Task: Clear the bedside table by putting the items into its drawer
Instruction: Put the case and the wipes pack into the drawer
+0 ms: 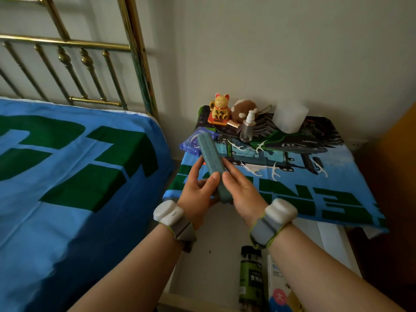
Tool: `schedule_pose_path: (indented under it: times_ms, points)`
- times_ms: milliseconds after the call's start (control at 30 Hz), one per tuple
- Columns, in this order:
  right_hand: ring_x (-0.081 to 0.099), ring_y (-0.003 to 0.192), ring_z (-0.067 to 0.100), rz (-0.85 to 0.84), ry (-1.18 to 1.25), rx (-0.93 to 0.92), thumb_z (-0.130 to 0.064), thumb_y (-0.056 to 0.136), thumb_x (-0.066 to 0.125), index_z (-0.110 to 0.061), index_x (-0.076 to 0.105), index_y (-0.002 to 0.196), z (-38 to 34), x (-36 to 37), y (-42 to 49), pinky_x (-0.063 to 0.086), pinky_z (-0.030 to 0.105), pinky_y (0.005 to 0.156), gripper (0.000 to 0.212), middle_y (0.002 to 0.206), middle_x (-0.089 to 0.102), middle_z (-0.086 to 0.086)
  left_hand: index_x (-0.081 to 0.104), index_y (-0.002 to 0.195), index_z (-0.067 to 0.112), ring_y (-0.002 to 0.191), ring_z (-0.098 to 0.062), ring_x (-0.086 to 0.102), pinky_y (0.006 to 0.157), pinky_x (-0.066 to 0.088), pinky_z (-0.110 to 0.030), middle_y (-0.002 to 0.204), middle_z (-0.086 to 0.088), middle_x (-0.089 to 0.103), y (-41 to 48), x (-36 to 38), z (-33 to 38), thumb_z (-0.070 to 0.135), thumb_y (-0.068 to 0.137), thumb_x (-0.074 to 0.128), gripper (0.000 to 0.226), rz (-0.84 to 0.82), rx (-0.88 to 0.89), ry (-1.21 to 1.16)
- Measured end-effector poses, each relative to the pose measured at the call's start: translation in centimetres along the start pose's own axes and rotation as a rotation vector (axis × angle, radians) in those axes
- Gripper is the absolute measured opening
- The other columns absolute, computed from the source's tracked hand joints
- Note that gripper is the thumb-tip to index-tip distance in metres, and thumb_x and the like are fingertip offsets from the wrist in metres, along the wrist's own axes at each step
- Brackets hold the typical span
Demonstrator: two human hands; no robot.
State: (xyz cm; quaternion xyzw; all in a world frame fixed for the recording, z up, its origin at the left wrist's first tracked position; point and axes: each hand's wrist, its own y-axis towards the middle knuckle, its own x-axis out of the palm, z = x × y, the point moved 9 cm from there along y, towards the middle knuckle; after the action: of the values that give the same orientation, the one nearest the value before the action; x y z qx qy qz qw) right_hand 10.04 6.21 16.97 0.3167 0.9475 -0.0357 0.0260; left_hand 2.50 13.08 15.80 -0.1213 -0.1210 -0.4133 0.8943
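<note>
We are pinching a teal quilted pouch [211, 157] between both thumbs and the fingers beneath it. Our left thumb is pressing its top face near the lower end, and the left fingers [196, 164] are reaching up along its nine o'clock edge. Our right fingers [225, 161] are curling round its three o'clock edge. So the left hand [198, 195] and the right hand [244, 194] are both gripping the pouch, which is pointing towards eleven o'clock. It is hanging in the air over the near left corner of the bedside table [292, 190]. Each wrist is wearing a grey strap with a white sensor [167, 213].

At six o'clock from the hands the drawer [216, 242] is standing open. A dark green jar [249, 275] and a white-and-blue box [276, 287] are lying in it, side by side.

At eleven o'clock from the pouch's far end a blue packet [193, 143] is lying on the table's printed blue cloth; whether the pouch is touching it we cannot tell. White floss picks [275, 172] are lying scattered across the cloth at three o'clock. At the back, at twelve o'clock, a gold lucky cat [220, 109], a brown plush toy [244, 110], a spray bottle [247, 129] and a frosted cup [290, 117] are standing near the wall. At nine o'clock the bed [67, 176] is lying under a blue-and-green cover, with its brass headboard [67, 42] behind.
</note>
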Motion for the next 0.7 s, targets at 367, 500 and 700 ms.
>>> schedule_pose_path:
  times_ms: [367,500,700]
  points:
    - [0.038,0.131,0.016,-0.019,-0.301,-0.081,-0.031,0.100,0.033,-0.029,0.035,0.141,-0.5,2.3,0.6,0.028,0.038,0.113,0.042,0.138,0.044,0.005,0.050,0.122,0.035,0.099,-0.020,0.067,0.082,0.056,-0.047,0.099,0.005,0.071,0.7,-1.7,-0.8,0.026,0.087,0.059,0.037,0.030,-0.035,-0.110]
    - [0.043,0.125,0.010,-0.053,-0.154,-0.012,-0.032,0.099,0.037,-0.027,0.036,0.141,0.0,3.1,2.1,0.035,0.029,0.107,0.043,0.138,0.044,-0.003,0.045,0.131,0.025,0.103,-0.027,0.063,0.080,0.056,-0.048,0.117,-0.009,0.062,1.9,-4.4,-0.6,0.017,0.090,0.055,0.042,0.151,-0.036,-0.143]
    - [0.054,0.110,0.022,0.153,-0.361,0.119,-0.029,0.093,0.050,-0.014,0.046,0.134,1.2,1.4,7.5,0.038,0.028,0.089,0.044,0.107,0.059,0.001,0.043,0.132,0.021,0.097,-0.026,0.065,0.071,0.057,-0.042,0.118,-0.011,0.060,3.7,-10.0,0.3,0.016,0.092,0.053,0.042,0.352,0.012,-0.136]
